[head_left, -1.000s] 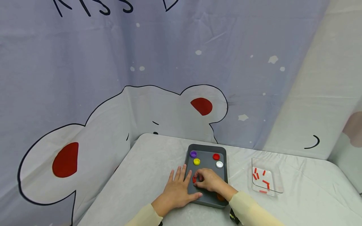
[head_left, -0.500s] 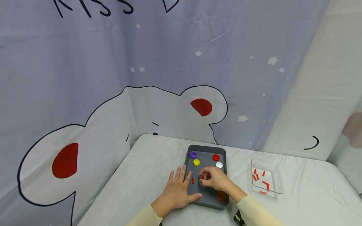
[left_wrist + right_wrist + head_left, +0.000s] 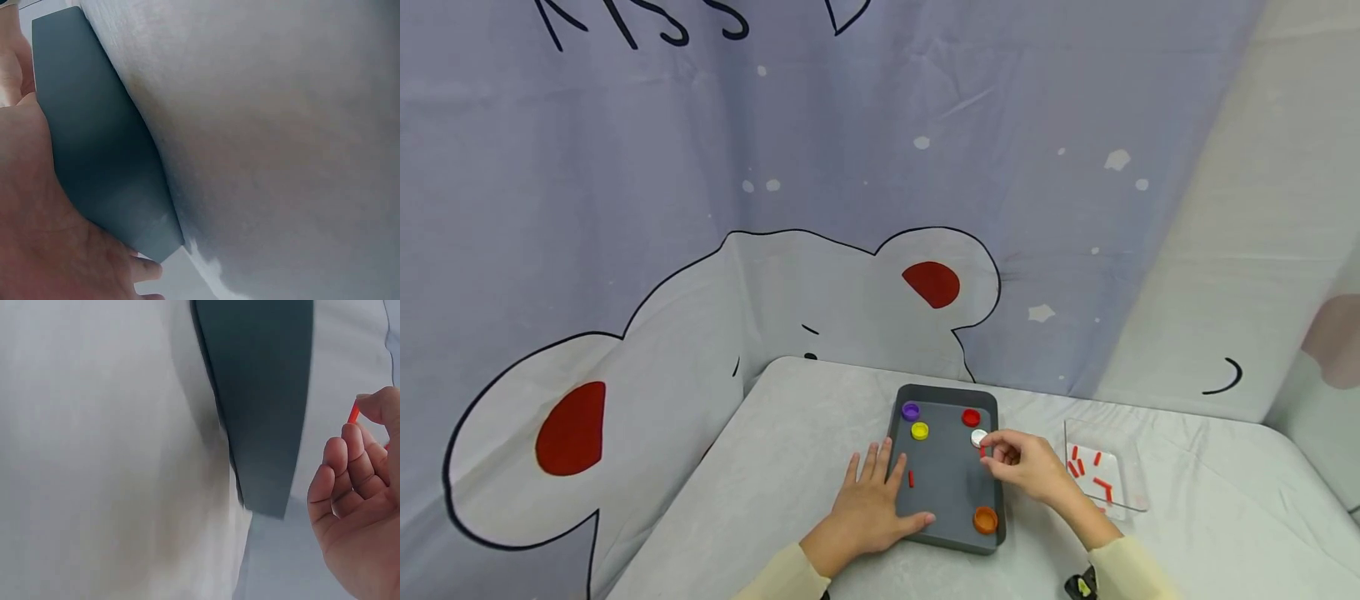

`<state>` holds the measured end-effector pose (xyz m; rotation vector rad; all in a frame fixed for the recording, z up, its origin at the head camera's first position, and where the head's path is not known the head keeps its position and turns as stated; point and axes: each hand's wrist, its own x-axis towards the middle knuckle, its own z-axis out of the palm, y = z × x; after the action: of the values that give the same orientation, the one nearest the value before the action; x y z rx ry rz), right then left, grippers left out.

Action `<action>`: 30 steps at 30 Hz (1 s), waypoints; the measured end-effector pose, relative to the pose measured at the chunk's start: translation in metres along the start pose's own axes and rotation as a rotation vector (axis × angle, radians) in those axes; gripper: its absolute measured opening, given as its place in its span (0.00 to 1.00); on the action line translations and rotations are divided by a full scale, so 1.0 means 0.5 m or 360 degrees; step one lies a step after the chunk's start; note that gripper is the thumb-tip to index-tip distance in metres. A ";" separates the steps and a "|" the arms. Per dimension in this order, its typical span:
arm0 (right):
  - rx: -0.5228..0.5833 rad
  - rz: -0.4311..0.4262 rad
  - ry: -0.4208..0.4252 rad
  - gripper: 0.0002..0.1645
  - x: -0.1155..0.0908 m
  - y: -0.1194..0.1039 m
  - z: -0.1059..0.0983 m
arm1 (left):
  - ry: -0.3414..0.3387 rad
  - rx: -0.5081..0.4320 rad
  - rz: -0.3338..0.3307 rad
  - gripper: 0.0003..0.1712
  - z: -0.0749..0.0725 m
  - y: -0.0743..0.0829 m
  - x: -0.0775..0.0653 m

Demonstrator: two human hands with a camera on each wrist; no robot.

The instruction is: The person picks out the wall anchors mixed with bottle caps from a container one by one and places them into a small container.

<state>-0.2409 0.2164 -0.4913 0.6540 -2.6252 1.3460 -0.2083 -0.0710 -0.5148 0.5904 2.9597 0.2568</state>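
In the head view, a dark grey tray [image 3: 946,500] stands on the white-covered table. My left hand [image 3: 863,510] rests at its left rim with straight, spread fingers. Between thumb and fingertips, my right hand [image 3: 1026,468] pinches a small red stick [image 3: 982,452] close to the white round cap [image 3: 977,437]; the right wrist view also shows this red stick [image 3: 354,412] at the fingertips. Another red stick [image 3: 912,479] lies on the tray floor by my left fingers. Farther back in the tray are purple [image 3: 911,412], yellow [image 3: 920,431] and red caps [image 3: 972,417].
An orange cap [image 3: 986,520] sits in the tray's near right corner. To the right of the tray stands a clear plastic box [image 3: 1138,493] with several red sticks in it, partly behind my right arm. A printed curtain [image 3: 850,292] hangs behind the table.
My right hand has picked up one of the two red sticks by my left hand and carried it right, to the white cap. The orange cap is uncovered. My left hand stays put.
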 end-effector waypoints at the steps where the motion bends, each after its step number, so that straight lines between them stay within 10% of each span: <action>1: 0.0000 0.0008 0.0023 0.11 -0.004 0.003 -0.008 | 0.0001 -0.0010 0.0005 0.59 -0.001 0.000 0.000; 30: -0.0206 0.0210 0.0238 0.14 -0.108 0.088 -0.195 | 0.0015 -0.0013 0.0016 0.60 0.002 -0.001 -0.001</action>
<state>-0.2200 0.3338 -0.4820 0.3543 -2.6456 1.1923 -0.2077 -0.0717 -0.5159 0.6048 2.9640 0.2731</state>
